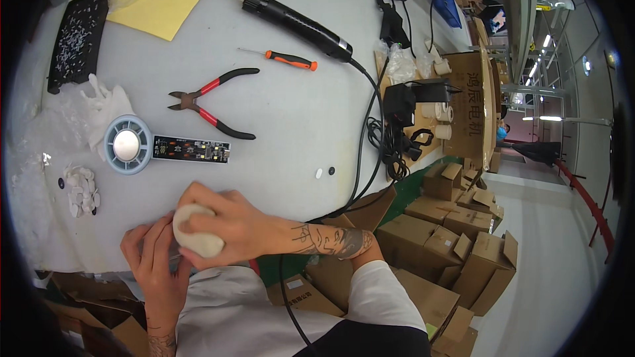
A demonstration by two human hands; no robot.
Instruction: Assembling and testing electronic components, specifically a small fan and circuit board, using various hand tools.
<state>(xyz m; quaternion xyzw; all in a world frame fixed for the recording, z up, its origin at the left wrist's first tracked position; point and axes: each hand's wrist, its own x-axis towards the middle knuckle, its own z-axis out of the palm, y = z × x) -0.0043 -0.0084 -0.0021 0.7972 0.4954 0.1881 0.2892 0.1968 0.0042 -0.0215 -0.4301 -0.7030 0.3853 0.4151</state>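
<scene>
Work at the near left: the step in hand looks like pressing or turning the pale rounded piece (205, 244) between both hands, at the near edge of the surface (278, 112); what the piece is, and what lies beneath it, cannot be told.
Next move: it likely calls for steady support from the left side while the right side controls the pressure, so that the piece does not slip off the near edge.
Black tray: far left, tilted in view, scattered with tiny pale bits (76, 36).
White parts: a loose heap (81, 190) at the left, nearer than the tray.
Blue round fan: on the surface just beyond the hands (127, 145), with a circuit board (192, 150) reaching right from it; neither hand touches it.
Left hand: fingers bent and close together (155, 254), meeting the left side of the pale rounded piece; whether they clamp anything underneath is hidden.
Right hand: clamped on the pale rounded piece (231, 225), the fingers curled over its top, the forearm coming in from the right.
Red-handled cutters: lying spread (210, 86), beyond the circuit board.
Orange-and-black screwdriver: lying farther right and farther off (291, 60), untouched.
Black powered driver: at the far side (297, 26), its cable (374, 99) running down the right.
Cartons: at the right, beyond the surface (423, 238).
</scene>
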